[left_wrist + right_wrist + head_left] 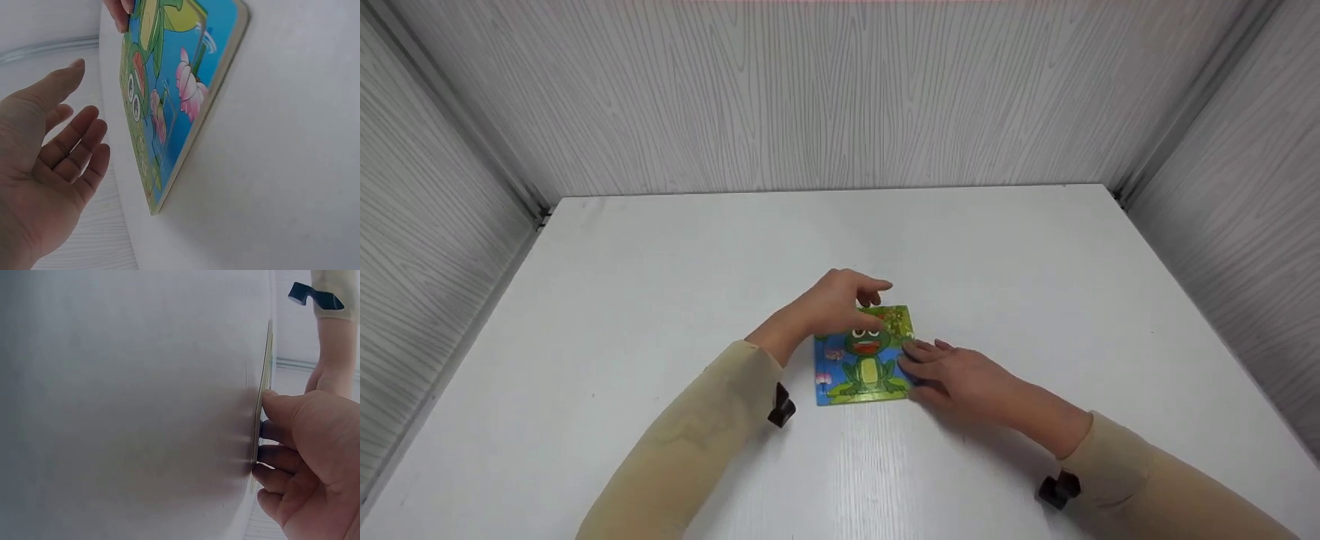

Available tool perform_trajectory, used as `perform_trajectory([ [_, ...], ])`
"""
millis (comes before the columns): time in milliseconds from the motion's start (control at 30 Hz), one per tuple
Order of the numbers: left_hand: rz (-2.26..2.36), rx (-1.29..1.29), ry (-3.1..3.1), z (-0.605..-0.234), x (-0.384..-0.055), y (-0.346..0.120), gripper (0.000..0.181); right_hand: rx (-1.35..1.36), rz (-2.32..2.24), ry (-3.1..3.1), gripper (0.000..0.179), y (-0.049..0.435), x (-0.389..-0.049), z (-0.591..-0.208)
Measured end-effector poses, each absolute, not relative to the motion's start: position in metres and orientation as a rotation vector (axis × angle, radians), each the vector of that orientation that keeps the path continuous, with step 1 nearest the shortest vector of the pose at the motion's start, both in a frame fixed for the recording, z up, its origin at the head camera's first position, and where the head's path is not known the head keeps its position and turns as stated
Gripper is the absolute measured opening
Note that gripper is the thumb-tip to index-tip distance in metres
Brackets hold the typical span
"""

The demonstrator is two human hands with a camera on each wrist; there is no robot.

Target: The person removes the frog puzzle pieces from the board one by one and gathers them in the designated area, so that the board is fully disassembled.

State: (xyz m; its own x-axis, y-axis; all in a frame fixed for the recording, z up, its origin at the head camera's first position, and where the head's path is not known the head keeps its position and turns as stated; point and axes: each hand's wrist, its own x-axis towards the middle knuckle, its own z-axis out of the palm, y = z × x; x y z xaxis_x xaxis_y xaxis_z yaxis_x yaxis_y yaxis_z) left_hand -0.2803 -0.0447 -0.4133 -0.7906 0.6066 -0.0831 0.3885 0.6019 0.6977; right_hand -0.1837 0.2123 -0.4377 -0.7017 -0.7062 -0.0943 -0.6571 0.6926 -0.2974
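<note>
A square frog jigsaw puzzle [870, 371] lies flat in the middle of the white table, with a green frog, pink flowers and a blue background. Over its far left part hovers my left hand [840, 301], thumb and fingers spread apart and nothing between them. The left wrist view shows that palm and its loosely bent fingers beside the puzzle's far side. My right hand [964, 379] touches the right edge of the puzzle with thumb and fingertips, the fingers reaching slightly over it. Seen from the right wrist, the thumb [278, 405] rests right at the thin board's edge.
White table top [675, 262] surrounds the puzzle. A grey wood-grain panel [825, 97] rises behind it, with similar panels at left and right. A dark wrist-mounted piece [782, 406] sits on the left sleeve and another [1060, 490] on the right.
</note>
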Motion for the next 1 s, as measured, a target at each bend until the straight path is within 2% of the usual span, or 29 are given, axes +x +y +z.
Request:
perform_trajectory([
  [433,0.927,0.785,2.375,-0.429,-0.301,-0.035,0.069,-1.125,-0.381,2.708,0.051,0.213,-0.184,-0.441],
  [1000,0.861,0.795,2.369,-0.432,-0.304,-0.026,0.054,-1.092,-0.396,2.686,0.053,0.214,-0.183,-0.439],
])
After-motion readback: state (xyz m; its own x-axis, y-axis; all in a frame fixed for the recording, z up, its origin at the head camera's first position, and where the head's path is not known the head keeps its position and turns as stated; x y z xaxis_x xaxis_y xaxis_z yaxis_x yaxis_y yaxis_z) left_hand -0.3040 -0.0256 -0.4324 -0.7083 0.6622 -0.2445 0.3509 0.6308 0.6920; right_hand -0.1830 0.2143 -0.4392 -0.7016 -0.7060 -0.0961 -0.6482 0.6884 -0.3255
